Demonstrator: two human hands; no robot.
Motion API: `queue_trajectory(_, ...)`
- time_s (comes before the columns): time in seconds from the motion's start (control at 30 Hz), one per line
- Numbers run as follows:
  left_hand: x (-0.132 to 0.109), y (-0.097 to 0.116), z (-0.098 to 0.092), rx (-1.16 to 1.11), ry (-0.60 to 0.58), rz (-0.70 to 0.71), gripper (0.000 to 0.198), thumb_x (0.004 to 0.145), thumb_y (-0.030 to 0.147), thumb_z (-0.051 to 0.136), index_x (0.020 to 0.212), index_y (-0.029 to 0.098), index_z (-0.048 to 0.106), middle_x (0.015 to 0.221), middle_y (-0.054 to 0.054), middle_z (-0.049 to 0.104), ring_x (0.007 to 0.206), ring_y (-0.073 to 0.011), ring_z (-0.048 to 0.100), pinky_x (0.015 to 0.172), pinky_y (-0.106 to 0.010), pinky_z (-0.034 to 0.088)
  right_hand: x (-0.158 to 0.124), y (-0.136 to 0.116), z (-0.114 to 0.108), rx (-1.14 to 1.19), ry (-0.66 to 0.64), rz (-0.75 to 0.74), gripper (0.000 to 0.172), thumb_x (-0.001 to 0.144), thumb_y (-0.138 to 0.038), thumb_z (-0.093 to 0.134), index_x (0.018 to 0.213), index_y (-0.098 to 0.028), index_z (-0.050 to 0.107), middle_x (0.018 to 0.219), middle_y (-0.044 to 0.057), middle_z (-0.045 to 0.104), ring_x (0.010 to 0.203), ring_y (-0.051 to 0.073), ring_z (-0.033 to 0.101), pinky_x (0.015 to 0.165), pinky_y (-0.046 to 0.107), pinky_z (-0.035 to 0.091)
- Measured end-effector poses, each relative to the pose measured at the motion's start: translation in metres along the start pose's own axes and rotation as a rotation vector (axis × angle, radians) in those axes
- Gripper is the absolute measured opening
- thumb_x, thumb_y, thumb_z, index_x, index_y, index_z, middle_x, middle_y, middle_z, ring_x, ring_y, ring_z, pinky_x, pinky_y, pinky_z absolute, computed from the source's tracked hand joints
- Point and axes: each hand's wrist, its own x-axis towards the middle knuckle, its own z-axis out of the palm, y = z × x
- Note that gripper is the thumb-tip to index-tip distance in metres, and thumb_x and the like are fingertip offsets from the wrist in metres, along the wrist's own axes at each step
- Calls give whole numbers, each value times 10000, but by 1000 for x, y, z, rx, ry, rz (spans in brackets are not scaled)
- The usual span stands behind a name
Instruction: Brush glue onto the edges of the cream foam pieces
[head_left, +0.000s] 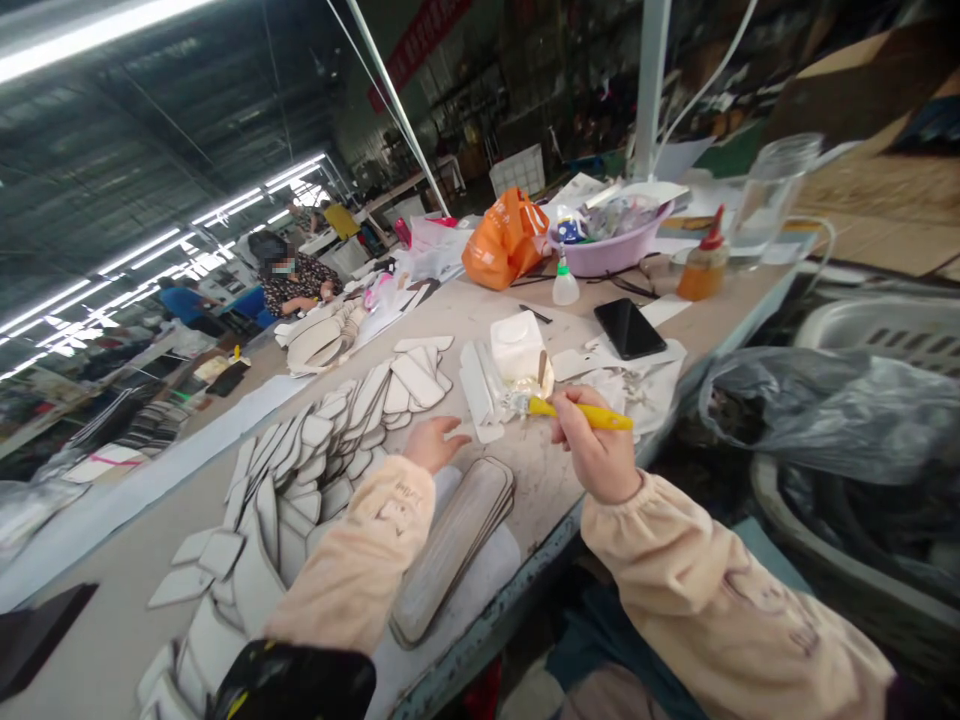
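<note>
Left of centre we see a fan of pale, flat cut pieces [330,440] spread overlapping on the grey worktable [112,600]. Just right of them, low in the frame, lies a stack of long, rounded grey-white panels [454,545]. Both look thin, light and bendable to us, best lifted by an edge.

Our left hand [435,442] rests at mid-frame, loosely open and holding nothing, its fingertips at a small white strip [471,432]. Right of it stands a white square plastic tub [517,345].

Our right hand [598,458] is closed round the yellow-handled brush [581,413], pinching the handle near its rear, with the bristle end pointing left, just below the tub. We judge the brush light and stiff, its smooth plastic a little slippery, and easiest to steer from mid-handle.

A black phone [628,328] lies further right.

The red banner [416,45] at the top carries writing too blurred to read, and so does the print on the cream sleeves.
</note>
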Motion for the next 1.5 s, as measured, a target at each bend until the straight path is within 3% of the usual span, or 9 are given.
queue_trajectory(0.13, 56, 14, 18, 108, -96, 42, 369, 778, 380, 692, 1080, 168, 689, 1104, -133, 704, 1073, -263, 633, 938, -351, 464, 5, 3, -6, 28, 25, -6, 218, 940, -401, 496, 889, -207, 581, 556, -48, 541, 506, 98, 501, 529, 222, 411)
queue_trajectory(0.27, 76, 14, 26, 193, -207, 82, 299, 843, 410, 637, 998, 155, 663, 1012, -86, 689, 985, -213, 635, 905, -408, 484, 9, 2, -12, -5, 32, 4, 223, 942, -404, 489, 897, -207, 583, 558, -46, 547, 504, 99, 504, 536, 224, 415)
queue_trajectory(0.53, 72, 19, 26, 172, -199, 59, 270, 896, 406, 568, 911, 146, 640, 946, -49, 668, 904, -173, 626, 869, -400, 491, 10, -1, -14, -72, 6, -28, 218, 941, -390, 486, 875, -204, 577, 564, -41, 550, 501, 100, 514, 558, 234, 431)
queue_trajectory(0.73, 56, 18, 9, -17, 49, -104, 154, 799, 209, 555, 672, 180, 638, 737, -79, 687, 889, -224, 648, 802, -317, 451, 7, 4, -9, -82, 27, -58, 220, 935, -403, 490, 900, -215, 599, 610, -15, 577, 526, 125, 549, 557, 264, 465)
queue_trajectory(0.87, 18, 3, -19, -245, 241, -207, 208, 810, 263, 458, 763, 181, 643, 741, -65, 710, 864, -213, 672, 747, -279, 476, 8, 12, -5, -60, -2, -152, 210, 918, -377, 537, 1027, -222, 626, 889, 51, 677, 691, 156, 640, 659, 294, 523)
queue_trajectory(1.03, -78, -5, -38, -851, 359, -293, 230, 797, 379, 524, 826, 170, 614, 779, -36, 716, 759, -196, 700, 746, -326, 555, 4, 17, 4, -190, -116, -223, 179, 910, -330, 564, 1044, -229, 625, 1018, 56, 693, 914, 190, 669, 835, 324, 514)
queue_trajectory(1.13, -137, 0, -31, -1423, 431, -429, 214, 640, 306, 747, 737, 169, 614, 671, 17, 669, 628, -162, 667, 762, -389, 579, -3, 21, 15, -219, -154, -215, 220, 899, -342, 581, 1083, -222, 590, 1064, 68, 688, 936, 196, 676, 838, 330, 518)
queue_trajectory(1.2, -169, 3, -21, -1576, 445, -524, 241, 583, 257, 802, 716, 161, 626, 670, 22, 667, 600, -144, 651, 743, -392, 589, -10, 25, 24, -178, -177, -198, 242, 891, -362, 587, 1086, -219, 571, 1111, 79, 675, 948, 195, 674, 833, 334, 527)
queue_trajectory(1.5, -242, -3, 24, -1600, 304, -788, 292, 587, 300, 801, 750, 148, 612, 544, 14, 637, 613, -187, 697, 706, -320, 566, -32, 46, 55, 67, -168, -51, 300, 781, -396, 691, 923, -220, 494, 903, 24, 676, 758, 145, 646, 748, 314, 537)
